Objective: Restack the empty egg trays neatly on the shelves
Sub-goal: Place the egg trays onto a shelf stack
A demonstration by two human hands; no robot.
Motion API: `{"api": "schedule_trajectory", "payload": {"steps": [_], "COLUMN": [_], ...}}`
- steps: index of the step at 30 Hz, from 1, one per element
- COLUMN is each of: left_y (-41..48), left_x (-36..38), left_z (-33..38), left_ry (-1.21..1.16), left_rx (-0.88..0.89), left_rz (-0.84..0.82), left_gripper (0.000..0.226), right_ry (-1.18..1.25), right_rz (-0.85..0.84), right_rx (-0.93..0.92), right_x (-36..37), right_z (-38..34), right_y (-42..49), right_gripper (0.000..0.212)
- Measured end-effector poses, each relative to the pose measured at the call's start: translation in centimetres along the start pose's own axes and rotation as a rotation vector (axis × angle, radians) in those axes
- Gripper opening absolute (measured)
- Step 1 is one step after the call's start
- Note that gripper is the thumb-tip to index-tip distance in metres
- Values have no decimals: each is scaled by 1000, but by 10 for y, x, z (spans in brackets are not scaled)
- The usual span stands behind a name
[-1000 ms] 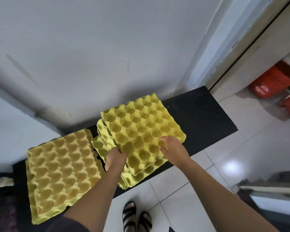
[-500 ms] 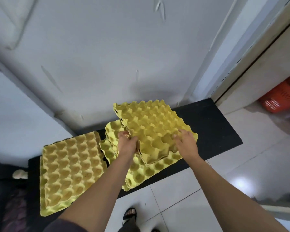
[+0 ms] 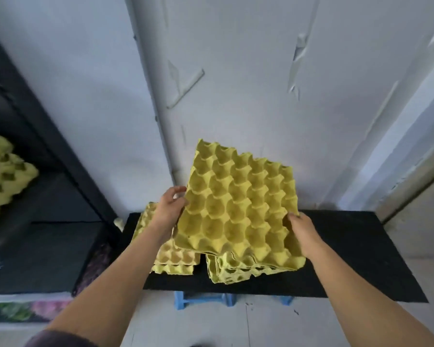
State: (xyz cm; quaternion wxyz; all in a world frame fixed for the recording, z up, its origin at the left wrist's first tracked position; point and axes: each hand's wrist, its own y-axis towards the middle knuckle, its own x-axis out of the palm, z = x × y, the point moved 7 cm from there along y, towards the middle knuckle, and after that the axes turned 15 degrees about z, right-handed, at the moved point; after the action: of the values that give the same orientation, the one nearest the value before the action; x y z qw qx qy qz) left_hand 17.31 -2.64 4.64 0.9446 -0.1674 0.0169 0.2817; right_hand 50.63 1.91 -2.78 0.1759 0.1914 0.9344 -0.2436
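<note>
I hold a yellow egg tray (image 3: 238, 201) tilted up off the pile, its far edge raised toward the wall. My left hand (image 3: 171, 209) grips its left edge and my right hand (image 3: 302, 232) grips its right edge. Under it a small stack of yellow trays (image 3: 238, 267) lies on the black board (image 3: 361, 249). A second stack of yellow trays (image 3: 174, 259) sits to the left, partly hidden by my left forearm. More yellow trays (image 3: 3, 174) rest on the dark shelf (image 3: 48, 196) at the far left.
A grey wall rises right behind the black board. A blue stool (image 3: 203, 299) shows under the board's front edge. The dark shelf unit stands at the left with a post (image 3: 60, 146) beside the board. Pale tiled floor lies below.
Both hands have lifted the top tray off the right stack and tipped it upward. The view has swung up and left, bringing the dark shelf with its trays into sight.
</note>
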Motion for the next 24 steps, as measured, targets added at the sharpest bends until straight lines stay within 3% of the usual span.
{"api": "schedule_trajectory", "payload": {"steps": [7,10,13,15,17,21,24], "left_y": [-25,-37,-65,-98,-126,-142,-142], "left_x": [-128,-171,-207,-219,-226,-268,-320], "left_z": [32,48,73,94,100,94,107], "left_ry": [33,223,682,983,1176,1526,1595], "left_rx": [92,218,523,888,1192,1425,1432], "left_rz": [252,327,492,601,540,364,454], "left_gripper": [28,35,47,50,57,65,73], "right_ry": [134,217,278,319,366,452,503], "right_rz": [-237,-250,-259,-268,-283,-312,-333], "right_rx": [-250,-315,-349,-353,-355,-379,-427], "right_x": [71,97,124,142,162,203,227], "right_z": [-57,-75,-90,-99,-111,-143,-176], "right_y": [-81,-115,-151,-175,-206,-281,-339], "right_gripper": [23,19,17,20,22,21,19]}}
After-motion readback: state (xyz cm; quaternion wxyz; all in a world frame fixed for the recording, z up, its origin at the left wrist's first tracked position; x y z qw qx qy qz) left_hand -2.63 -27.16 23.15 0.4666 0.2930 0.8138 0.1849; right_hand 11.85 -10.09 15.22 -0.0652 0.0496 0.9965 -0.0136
